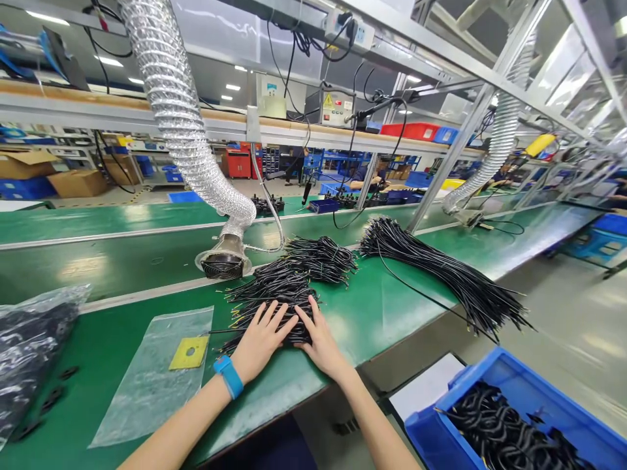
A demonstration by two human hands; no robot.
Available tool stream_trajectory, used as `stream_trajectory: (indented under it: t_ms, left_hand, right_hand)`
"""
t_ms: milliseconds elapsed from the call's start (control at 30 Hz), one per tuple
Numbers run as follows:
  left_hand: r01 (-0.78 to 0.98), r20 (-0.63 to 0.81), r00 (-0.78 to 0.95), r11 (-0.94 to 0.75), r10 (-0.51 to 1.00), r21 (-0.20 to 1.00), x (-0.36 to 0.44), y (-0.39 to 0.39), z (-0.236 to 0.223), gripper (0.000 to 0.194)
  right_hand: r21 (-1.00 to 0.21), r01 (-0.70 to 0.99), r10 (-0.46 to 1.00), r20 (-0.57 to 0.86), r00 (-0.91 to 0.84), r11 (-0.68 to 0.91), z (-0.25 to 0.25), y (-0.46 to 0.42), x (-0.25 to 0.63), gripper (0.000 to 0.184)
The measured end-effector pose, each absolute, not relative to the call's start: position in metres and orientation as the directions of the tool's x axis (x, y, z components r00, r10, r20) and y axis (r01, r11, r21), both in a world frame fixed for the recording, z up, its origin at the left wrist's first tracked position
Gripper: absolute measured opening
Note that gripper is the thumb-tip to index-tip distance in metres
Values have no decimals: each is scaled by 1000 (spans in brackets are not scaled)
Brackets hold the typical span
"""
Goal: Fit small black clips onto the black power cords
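Observation:
A pile of short black cables point(274, 287) with bare, yellowish wire ends lies on the green workbench point(362, 326). My left hand point(259, 339), a blue band on its wrist, rests on the near side of this pile with its fingers spread. Beside it, my right hand point(318, 336) lies on the pile's right part, fingers stretched out as well. Neither hand is closed around a cable. Just behind sits another bundle of short black cables point(323, 260). Left of my left hand is a clear plastic bag point(151, 372) with a yellow square piece point(189, 352) that has a hole.
A long bundle of black cables point(435, 267) reaches over the bench's front edge at right. Below it stands a blue bin point(494, 365) of black cable parts. A silver duct hood point(224, 258) hangs low behind the pile. A bag of black parts point(34, 352) lies far left.

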State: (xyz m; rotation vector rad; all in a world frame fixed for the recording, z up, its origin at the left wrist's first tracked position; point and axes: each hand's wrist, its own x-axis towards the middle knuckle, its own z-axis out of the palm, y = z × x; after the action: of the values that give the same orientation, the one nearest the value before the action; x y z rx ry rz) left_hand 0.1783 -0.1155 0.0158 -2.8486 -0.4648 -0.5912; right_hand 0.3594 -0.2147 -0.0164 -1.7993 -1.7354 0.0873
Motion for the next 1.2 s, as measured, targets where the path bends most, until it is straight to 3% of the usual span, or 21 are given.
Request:
stream_trajectory:
  t_ms: [267, 367, 567, 700, 833, 1000, 1200]
  left_hand:
    - [400, 394, 847, -916, 355, -33, 181, -120, 14, 70]
    - [432, 458, 802, -902, 384, 1, 168, -132, 14, 70]
    - [447, 641, 649, -887, 410, 114, 103, -160, 13, 47]
    - [510, 722, 472, -825, 506, 245, 47, -168, 7, 32]
    - [579, 686, 367, -731, 629, 360, 3, -171, 0, 19]
    - [580, 643, 238, -638, 728, 507, -14, -173, -1, 13]
    - [525, 672, 211, -662, 710, 534, -9, -168, 1, 13]
  right_hand:
    - [-388, 914, 896, 439, 71, 117, -17, -205, 368, 92]
    - [-323, 942, 882, 466, 72, 94, -16, -208, 363, 88]
    - [-159, 985, 745, 650, 151, -61, -16, -232, 328, 82]
    - [-83, 992, 676, 737, -2, 94, -14, -238, 297, 69]
    - [-70, 944, 723, 663, -197, 322, -12, -221, 275, 44]
    - [-4, 956, 733, 643, -223, 294, -15, -198, 258, 30]
    - [134, 947, 687, 659, -306, 292, -9, -195, 249, 20]
